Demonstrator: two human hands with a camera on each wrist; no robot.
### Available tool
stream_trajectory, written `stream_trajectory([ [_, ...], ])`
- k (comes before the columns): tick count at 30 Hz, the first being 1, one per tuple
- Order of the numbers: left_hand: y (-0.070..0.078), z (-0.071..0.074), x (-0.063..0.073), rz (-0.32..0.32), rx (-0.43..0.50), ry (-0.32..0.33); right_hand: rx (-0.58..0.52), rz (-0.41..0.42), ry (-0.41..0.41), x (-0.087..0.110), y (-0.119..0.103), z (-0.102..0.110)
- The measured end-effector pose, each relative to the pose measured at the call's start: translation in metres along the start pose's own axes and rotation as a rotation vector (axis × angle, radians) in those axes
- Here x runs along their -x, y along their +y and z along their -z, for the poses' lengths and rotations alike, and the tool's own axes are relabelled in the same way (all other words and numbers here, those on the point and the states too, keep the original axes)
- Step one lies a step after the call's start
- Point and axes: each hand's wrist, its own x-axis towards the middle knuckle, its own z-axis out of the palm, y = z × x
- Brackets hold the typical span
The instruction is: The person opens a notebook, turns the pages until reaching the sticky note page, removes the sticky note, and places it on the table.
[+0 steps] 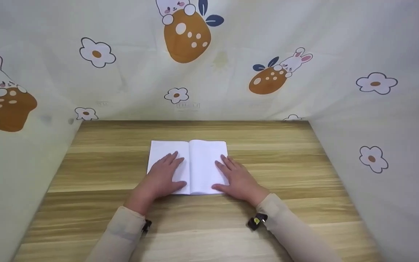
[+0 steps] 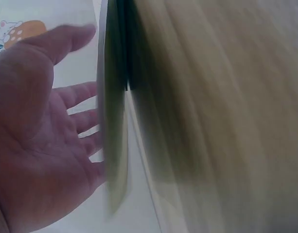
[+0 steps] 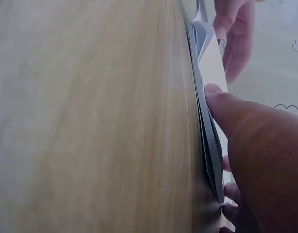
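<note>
White paper makes the open booklet, spread on the wood-grain worktop, look light, floppy and easily creased. Across its left side lies the left hand, over its right outer edge the right hand, both spread wide and gripping nothing; a gentle pinch at the outer edges would probably hold best, since single sheets could slip or tear

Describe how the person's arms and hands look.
The left hand and right hand are bare. Long beige sleeves reach the wrists; a small black device sits by each cuff, the right one bearing a yellow mark.
</note>
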Motion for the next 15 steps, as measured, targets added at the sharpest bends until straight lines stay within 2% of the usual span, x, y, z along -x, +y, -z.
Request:
stream_trajectory([
  [7, -0.0026, -0.0066, -0.0032, 0.022, -0.054, -0.087, -0.009, -0.011, -0.010, 0.0004, -0.0005, 0.0018],
  [15, 0.0005, -0.0038, -0.0044, 0.079, -0.019, -0.161, -0.018, -0.006, -0.013, 0.0005, -0.0001, 0.0019],
])
